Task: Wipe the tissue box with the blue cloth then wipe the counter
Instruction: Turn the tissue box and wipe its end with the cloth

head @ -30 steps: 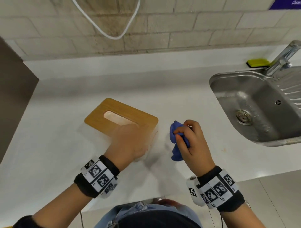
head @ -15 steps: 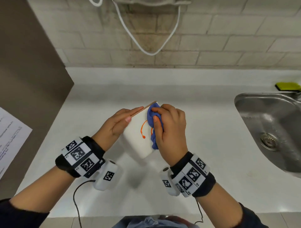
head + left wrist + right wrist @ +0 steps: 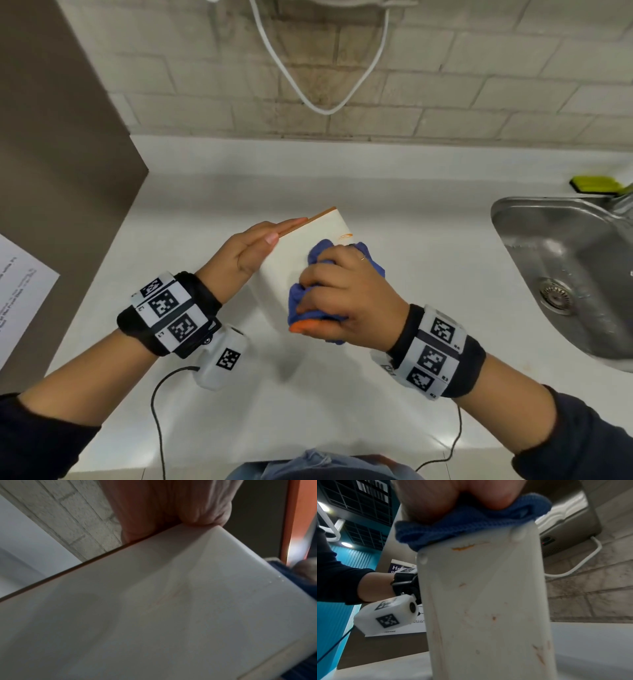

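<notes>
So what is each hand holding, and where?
Right hand grips the bunched blue cloth against the tissue box; left hand steadies the box's wooden-lid side with flat fingers.

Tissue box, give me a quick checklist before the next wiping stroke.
1. Tissue box steadied: ok, the left hand lies flat against its wooden-lid side, fingers straight, box tipped on its side.
2. Blue cloth gripped: ok, bunched in the right hand and pressed on the box's white face.
3. White face clean: not ok, an orange streak and fainter smears show in the right wrist view.
4. Cloth clean enough: cannot tell, an orange patch shows at its lower edge.
5. Counter wiped: not ok, the cloth is on the box.
</notes>
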Demonstrator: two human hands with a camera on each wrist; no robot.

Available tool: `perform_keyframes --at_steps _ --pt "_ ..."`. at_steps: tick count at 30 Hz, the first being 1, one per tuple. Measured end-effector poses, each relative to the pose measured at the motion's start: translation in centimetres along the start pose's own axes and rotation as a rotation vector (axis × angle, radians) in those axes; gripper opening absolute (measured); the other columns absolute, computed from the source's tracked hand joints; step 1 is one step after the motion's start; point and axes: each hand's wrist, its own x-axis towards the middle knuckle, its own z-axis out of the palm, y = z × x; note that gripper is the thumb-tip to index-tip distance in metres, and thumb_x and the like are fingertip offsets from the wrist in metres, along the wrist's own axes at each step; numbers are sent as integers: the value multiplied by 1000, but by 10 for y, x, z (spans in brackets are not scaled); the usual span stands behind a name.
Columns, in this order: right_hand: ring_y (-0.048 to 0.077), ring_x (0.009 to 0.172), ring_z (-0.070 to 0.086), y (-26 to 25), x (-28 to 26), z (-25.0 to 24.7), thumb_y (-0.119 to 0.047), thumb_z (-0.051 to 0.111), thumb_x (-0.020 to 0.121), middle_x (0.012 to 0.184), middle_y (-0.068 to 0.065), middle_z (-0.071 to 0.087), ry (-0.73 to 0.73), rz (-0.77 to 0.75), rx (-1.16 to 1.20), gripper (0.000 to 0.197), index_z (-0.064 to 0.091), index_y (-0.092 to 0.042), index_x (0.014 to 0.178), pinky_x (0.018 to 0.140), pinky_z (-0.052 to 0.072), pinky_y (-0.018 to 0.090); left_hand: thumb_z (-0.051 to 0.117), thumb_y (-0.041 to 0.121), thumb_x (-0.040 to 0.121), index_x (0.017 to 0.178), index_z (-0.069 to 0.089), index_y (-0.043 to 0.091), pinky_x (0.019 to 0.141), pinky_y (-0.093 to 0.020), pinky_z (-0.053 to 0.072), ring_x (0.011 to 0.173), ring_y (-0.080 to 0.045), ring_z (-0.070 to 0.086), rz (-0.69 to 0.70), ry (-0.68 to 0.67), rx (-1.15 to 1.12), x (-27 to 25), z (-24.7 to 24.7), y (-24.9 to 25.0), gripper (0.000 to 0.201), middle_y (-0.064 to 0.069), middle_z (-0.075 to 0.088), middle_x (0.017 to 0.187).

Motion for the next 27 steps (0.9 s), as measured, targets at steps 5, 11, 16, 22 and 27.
perform_keyframes --at_steps 5,11,16,22,27 --pt "25 70 49 12 -9 -16 -25 59 83 70 9 65 87 166 -13 31 60 -6 59 68 41 36 37 41 89 123 55 33 99 -20 35 117 -9 53 8 24 29 -1 2 0 40 2 61 119" --pt "30 75 52 7 29 -13 -38 54 84 81 5 59 103 522 -95 27 60 -14 73 74 39 39 36 44 87 118 56 44 94 -17 36 109 -5 54 17 34 44 -3 7 1 37 12 62 111" --pt "33 83 52 -24 8 0 -43 52 89 90 8 65 -67 150 -95 34 67 -15 78 71 38 43 36 40 89 125 54 23 100 -20 36 121 -10 51 13 32 -14 0 1 1 44 3 61 126" --pt "32 73 53 19 -15 -28 -36 50 89 80 3 56 49 392 -28 33 59 -10 71 71 38 37 37 43 87 123 54 31 98 -20 35 113 -9 53 22 20 57 -3 8 0 42 -9 58 119" --pt "34 90 49 12 19 -13 -41 47 84 101 10 58 105 566 -117 34 61 -10 85 79 38 43 35 46 87 123 52 41 92 -17 36 103 -12 53 26 29 114 -5 12 -2 40 -8 56 107"
